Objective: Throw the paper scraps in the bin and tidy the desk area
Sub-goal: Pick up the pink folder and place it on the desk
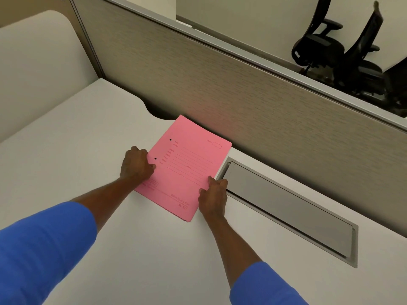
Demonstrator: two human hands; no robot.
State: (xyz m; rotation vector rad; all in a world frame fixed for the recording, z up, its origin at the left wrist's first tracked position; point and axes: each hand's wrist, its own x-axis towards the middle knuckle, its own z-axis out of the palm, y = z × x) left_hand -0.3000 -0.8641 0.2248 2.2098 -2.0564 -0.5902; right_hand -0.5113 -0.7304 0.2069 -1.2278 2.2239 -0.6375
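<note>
Head view: both curled hands, left (137,165) and right (213,194), press the pink folder's (187,164) edges on the desk (88,150).

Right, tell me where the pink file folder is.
In the head view the pink file folder lies flat mid-desk against the partition, just left of the grey cable hatch, with the left hand and right hand at its side edges.

Even, soft overhead light, fairly bright, no glare. Faint shadows under the flat pink paper folder (184,166) on the matte white desk top (77,150). Wide-angle bending at edges. Printed text slightly blurred; far black mesh office chairs (337,47) dim.
</note>
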